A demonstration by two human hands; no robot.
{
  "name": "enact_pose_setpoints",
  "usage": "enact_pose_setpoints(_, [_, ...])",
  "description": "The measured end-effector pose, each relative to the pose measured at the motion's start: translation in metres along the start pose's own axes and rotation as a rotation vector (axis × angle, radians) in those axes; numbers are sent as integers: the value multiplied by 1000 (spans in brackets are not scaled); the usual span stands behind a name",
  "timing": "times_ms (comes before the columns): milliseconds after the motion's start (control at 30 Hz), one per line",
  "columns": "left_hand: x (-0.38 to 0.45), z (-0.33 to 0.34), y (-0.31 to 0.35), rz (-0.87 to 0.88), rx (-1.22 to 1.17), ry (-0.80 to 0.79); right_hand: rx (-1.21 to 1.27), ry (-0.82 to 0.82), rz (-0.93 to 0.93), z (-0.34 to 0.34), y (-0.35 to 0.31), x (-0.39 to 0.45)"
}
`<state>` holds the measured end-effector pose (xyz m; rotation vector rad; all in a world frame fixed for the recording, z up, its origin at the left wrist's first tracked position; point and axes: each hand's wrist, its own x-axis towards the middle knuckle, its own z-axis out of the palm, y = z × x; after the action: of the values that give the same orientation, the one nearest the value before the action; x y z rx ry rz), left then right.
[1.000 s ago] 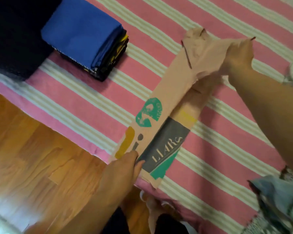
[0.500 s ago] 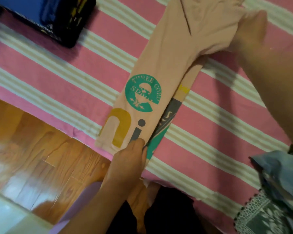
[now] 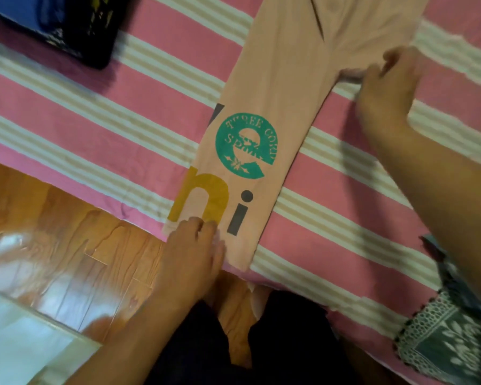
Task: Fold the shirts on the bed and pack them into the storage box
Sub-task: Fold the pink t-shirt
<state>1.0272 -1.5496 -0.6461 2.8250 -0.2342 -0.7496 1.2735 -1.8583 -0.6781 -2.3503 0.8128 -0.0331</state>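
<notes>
Peach shirt (image 3: pixel 278 87) lies in a long strip on the striped bed (image 3: pixel 95 112). Left hand (image 3: pixel 190 259) presses its near end with flat fingers. Right hand (image 3: pixel 386 87) pinches the far edge.

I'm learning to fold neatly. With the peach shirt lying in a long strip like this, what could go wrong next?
The peach shirt reaches the bed edge under the left hand; its hem might slip toward the floor. The right hand pinches only one side edge, so the strip may skew or open. The upper part looks creased and may fold in wrinkled.
</notes>
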Motion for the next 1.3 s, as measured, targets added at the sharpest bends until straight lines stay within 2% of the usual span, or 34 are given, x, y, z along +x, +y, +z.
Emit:
enact_pose_setpoints(67, [-7, -8, -44, 14, 84, 28, 59, -212, -7, 1, 14, -72])
enact_pose_setpoints(133, [-6, -16, -83, 142, 178, -73, 44, -453, 69, 3, 31, -164])
enact_pose_setpoints(200, [5, -20, -109, 256, 210, -130, 20, -624, 191, 7, 48, -241])
enact_pose_setpoints(267, [20, -27, -122, 381, 254, -131, -3, -614, 250, 14, 53, -291])
enact_pose_setpoints(333, [32, -33, -130, 535, 275, -149, 26, -521, 316, 21, 53, -314])
enact_pose_setpoints(433, [35, -38, -136, 628, 324, -239, -22, -507, 341, 26, 48, -327])
enact_pose_setpoints(600, [38, -46, -128, 493, 347, -338, -225, -598, 394, 27, 28, -319])
enact_pose_setpoints(733, [52, -62, -108, 408, 531, -536, -491, -863, 345, 24, 17, -286])
enact_pose_setpoints(800, [69, -71, -94, 445, 555, -679, -652, -1013, 286, 20, 11, -257])
enact_pose_setpoints(867, [102, -91, -72, 531, 511, -859, -663, -1009, 276, 9, 5, -212])
enact_pose_setpoints(900, [123, -101, -60, 493, 432, -862, -581, -927, 312, 1, 2, -183])
enact_pose_setpoints(967, [174, -117, -36, 366, 187, -659, -334, -667, 406, -17, -1, -118])
enact_pose_setpoints(1033, [231, -124, -10, 353, 25, -323, -143, -401, 434, -31, -2, -50])
enact_pose_setpoints(1100, [290, -125, 12, 368, -29, -53, -31, -200, 447, -36, 0, 9])
enact_pose_setpoints(1200, [366, -121, 34, 374, 38, 157, 114, -54, 527, -23, -1, 79])
enact_pose_setpoints(1300, [411, -116, 51, 425, 87, 338, 364, 44, 645, 1, -5, 132])
